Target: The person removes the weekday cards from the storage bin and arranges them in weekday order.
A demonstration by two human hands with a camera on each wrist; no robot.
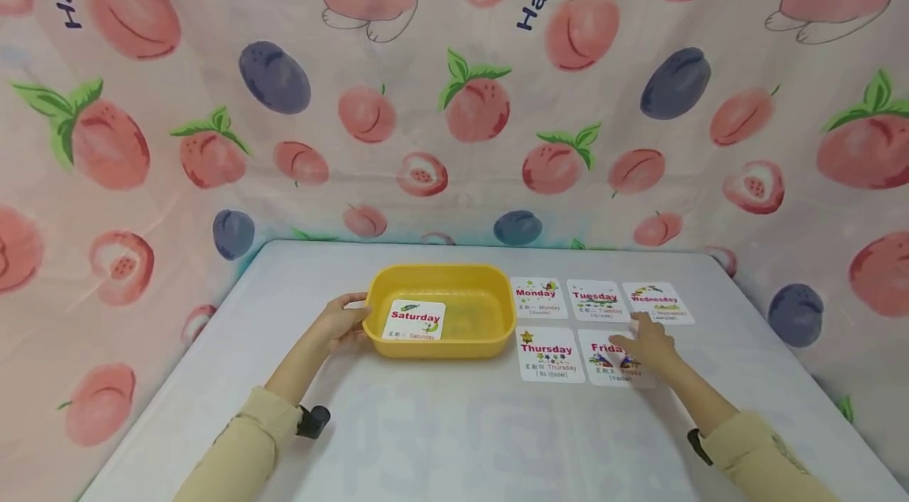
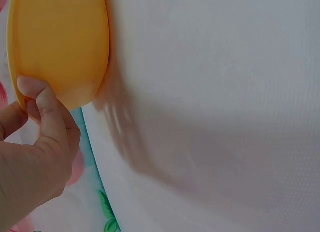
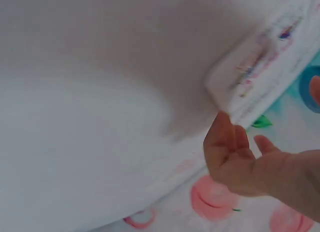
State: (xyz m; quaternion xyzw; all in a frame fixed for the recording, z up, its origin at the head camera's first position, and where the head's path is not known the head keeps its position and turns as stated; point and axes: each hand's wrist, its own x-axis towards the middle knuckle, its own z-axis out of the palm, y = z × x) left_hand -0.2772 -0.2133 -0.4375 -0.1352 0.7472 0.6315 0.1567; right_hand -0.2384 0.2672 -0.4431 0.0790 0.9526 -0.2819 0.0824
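My left hand point(image 1: 344, 319) pinches the left rim of a yellow plastic tray point(image 1: 490, 347), thumb and fingers on either side of the edge; the left wrist view shows the same grip on the tray point(image 2: 62, 37). Inside the tray lies a Saturday card point(image 1: 415, 320). Above the right part of the Friday card point(image 1: 604, 368) is my right hand point(image 1: 652, 344), its fingers loosely bent and no card held in them. The right wrist view shows that hand point(image 3: 240, 162) by a blurred card point(image 3: 260, 62); whether a fingertip touches it is unclear.
Beside the tray, the Monday point(image 1: 540, 298), Tuesday point(image 1: 595, 301) and Wednesday point(image 1: 656, 298) cards form a back row. The Thursday card point(image 1: 550, 355) lies left of Friday. Behind the white table point(image 1: 454, 439) hangs a fruit-patterned cloth point(image 1: 412, 218).
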